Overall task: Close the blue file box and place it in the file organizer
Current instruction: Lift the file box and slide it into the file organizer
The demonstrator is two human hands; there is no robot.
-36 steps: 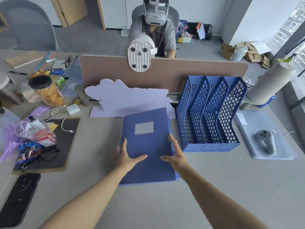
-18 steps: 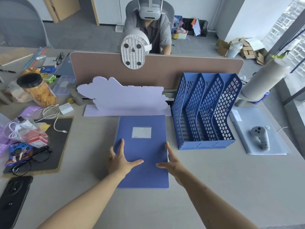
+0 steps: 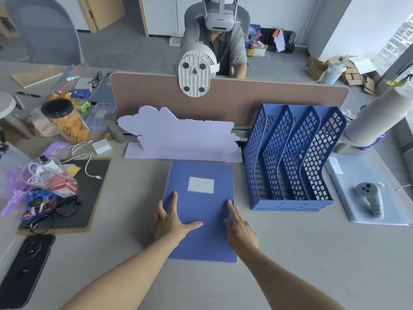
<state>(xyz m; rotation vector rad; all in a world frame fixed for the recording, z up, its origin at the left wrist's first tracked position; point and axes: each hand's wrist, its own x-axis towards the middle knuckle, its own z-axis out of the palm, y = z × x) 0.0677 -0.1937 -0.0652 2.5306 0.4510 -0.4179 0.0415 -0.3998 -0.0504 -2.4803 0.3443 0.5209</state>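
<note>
Blue file box (image 3: 201,211) lies shut and flat on the grey desk (image 3: 312,253), both hands open: left hand (image 3: 171,222) on its cover, right hand (image 3: 240,231) at its right edge. File organizer (image 3: 290,157) stands just right; white cutout board (image 3: 178,135) beyond.

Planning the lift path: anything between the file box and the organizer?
Nothing visible. The file box lies flat under both hands, and only bare desk separates it from the organizer beside it. The organizer's slots look empty.
</note>
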